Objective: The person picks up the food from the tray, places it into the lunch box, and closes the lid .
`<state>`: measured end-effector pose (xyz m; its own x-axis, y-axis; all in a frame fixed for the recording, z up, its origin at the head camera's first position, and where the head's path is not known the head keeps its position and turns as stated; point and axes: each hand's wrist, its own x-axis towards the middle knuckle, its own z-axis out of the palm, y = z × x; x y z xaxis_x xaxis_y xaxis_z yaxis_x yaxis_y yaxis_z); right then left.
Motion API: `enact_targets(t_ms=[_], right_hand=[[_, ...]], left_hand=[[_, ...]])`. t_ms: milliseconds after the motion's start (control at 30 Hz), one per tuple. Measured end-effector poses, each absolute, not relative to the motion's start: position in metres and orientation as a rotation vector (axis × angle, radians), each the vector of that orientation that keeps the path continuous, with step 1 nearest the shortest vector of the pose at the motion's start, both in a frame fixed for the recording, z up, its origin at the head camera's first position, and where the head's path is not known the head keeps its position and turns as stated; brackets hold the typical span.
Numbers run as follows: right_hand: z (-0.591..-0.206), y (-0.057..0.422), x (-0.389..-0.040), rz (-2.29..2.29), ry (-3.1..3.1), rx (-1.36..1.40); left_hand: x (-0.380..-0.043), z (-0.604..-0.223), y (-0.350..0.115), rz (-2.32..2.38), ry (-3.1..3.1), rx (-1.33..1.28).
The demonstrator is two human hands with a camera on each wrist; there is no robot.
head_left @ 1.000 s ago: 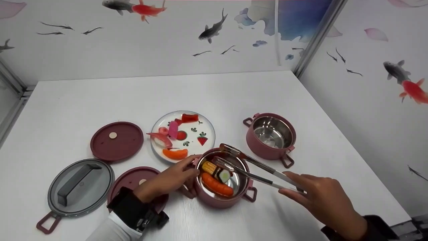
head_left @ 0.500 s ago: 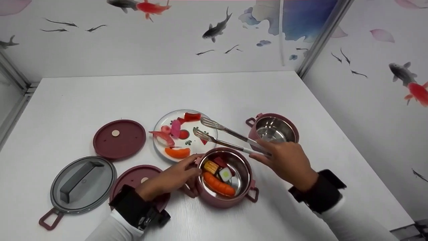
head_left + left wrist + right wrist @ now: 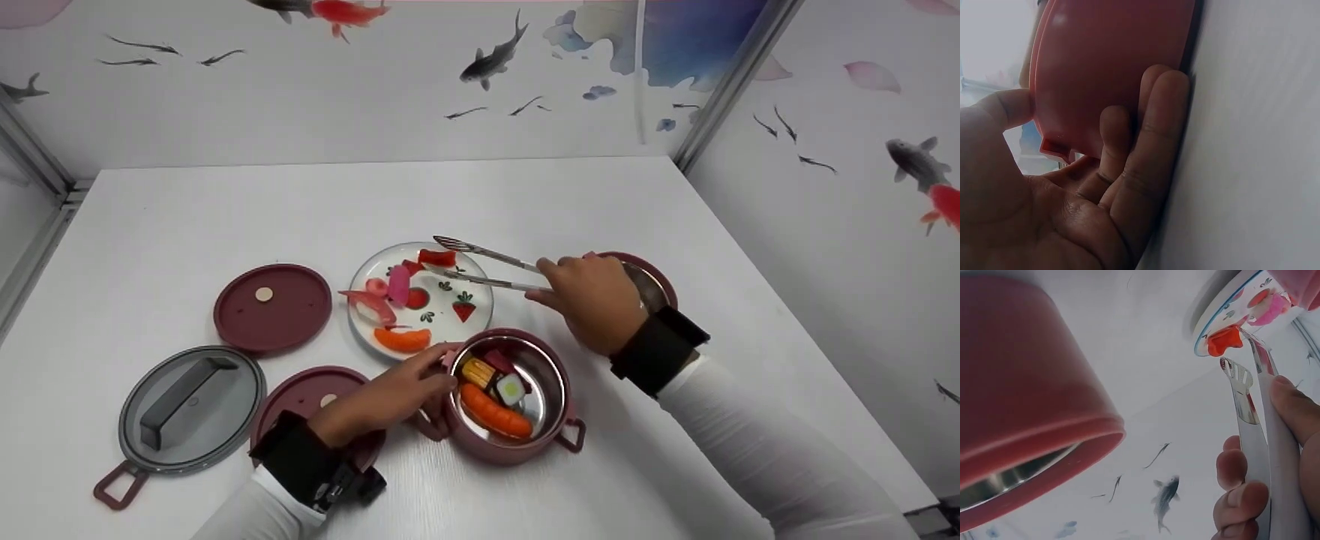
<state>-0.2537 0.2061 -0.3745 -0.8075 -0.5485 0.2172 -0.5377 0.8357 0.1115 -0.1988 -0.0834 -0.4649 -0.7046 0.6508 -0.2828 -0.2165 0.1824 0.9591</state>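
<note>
My left hand (image 3: 397,394) holds the near pink pot (image 3: 502,452) by its left side, thumb at the rim and fingers against the wall (image 3: 1112,56). Inside the pot lie an orange toy sausage (image 3: 495,412), a toy sushi roll (image 3: 511,390), a yellow piece (image 3: 478,373) and a dark red piece. In my right hand (image 3: 600,304) are metal tongs (image 3: 514,285), gripped by their pale handles, with the arms spread. The tong tips stand either side of a red toy food piece (image 3: 437,259) at the far edge of the plate (image 3: 442,315), one tip overlapping it in the right wrist view.
Other pink, red and orange toy foods (image 3: 403,340) lie on the plate's left half. A second pot (image 3: 651,266) stands partly behind my right hand. At left are a maroon lid (image 3: 277,319), a grey handled lid (image 3: 187,412) and another maroon lid (image 3: 300,394) under my left wrist.
My right hand has carried the tongs from over the near pot, up and left to the plate's far edge. A dark red piece now shows in the pot. My left hand stays put.
</note>
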Motion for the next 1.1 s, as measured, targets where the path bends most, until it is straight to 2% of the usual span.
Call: enact_targets(t_ms=[700, 1100], right_hand=[[-0.384, 0.201, -0.264, 0.12, -2.927, 0.744], [-0.386, 0.218, -0.232, 0.2, -2.809, 0.746]], left_hand=[[-0.2, -0.465, -0.084, 1.628, 1.761, 0.427], [-0.197, -0.464, -0.086, 1.61, 1.783, 0.437]])
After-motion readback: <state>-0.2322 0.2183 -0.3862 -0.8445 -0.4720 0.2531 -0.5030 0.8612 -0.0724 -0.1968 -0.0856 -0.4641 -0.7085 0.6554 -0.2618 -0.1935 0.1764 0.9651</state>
